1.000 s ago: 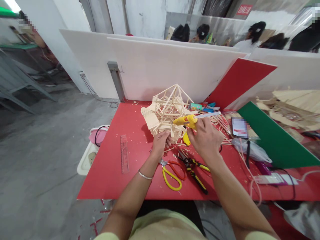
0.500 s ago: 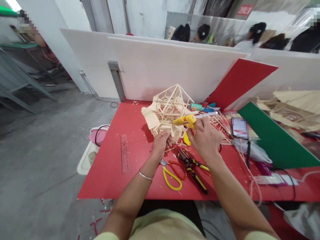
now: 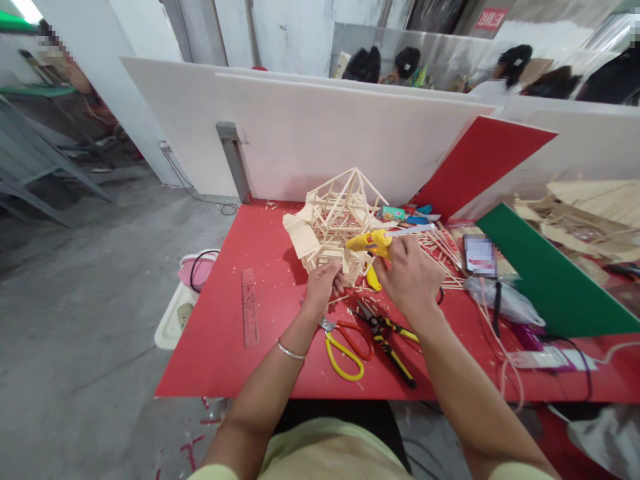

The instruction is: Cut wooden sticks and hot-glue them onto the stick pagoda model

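Observation:
A model building (image 3: 340, 217) made of thin wooden sticks, with an open peaked roof frame, stands on the red tabletop (image 3: 215, 353). My left hand (image 3: 323, 283) is closed in a pinch at the model's lower front. Whether its fingertips grip the model itself or a small separate stick is hidden. In my right hand (image 3: 410, 277) is a yellow glue gun (image 3: 370, 243), a pale glue stick (image 3: 413, 230) poking from its back. Its nozzle points left, to the model's front, just above my left fingers; I cannot tell whether it touches the wood.
Red-and-yellow-handled scissors (image 3: 345, 350) and black-and-yellow pliers (image 3: 393, 353) lie near me. At left is a clear ruler (image 3: 250, 307). Loose sticks (image 3: 445, 250), a phone (image 3: 480, 255), a plastic bag (image 3: 505, 300) and a green board (image 3: 555, 287) are at right. White panels (image 3: 300, 120) stand behind.

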Demonstrator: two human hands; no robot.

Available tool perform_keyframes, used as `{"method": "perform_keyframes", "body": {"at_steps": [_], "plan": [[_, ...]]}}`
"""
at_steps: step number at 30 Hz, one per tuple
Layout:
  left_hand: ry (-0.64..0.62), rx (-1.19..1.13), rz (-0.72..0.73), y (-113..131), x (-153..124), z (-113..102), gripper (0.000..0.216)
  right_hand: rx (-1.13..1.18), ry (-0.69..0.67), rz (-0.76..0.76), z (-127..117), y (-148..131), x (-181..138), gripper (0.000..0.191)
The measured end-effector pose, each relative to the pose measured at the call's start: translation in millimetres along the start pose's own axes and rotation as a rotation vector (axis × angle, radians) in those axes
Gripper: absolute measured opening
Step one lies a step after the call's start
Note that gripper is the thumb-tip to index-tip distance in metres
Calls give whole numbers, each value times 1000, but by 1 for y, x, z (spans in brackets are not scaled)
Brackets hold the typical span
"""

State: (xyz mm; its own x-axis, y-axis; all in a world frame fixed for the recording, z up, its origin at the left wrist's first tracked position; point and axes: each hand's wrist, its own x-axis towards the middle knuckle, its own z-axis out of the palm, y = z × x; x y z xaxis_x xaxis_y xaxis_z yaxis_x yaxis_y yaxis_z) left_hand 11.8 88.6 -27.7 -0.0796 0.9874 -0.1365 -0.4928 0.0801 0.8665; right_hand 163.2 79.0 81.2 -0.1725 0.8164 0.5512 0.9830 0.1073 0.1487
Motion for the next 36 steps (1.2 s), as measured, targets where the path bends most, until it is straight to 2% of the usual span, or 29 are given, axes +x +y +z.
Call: {"method": "perform_keyframes", "body": {"at_steps": [36], "plan": [[1, 13, 0, 1, -2, 1, 40, 8, 56, -15, -2, 7, -11, 30]]}}
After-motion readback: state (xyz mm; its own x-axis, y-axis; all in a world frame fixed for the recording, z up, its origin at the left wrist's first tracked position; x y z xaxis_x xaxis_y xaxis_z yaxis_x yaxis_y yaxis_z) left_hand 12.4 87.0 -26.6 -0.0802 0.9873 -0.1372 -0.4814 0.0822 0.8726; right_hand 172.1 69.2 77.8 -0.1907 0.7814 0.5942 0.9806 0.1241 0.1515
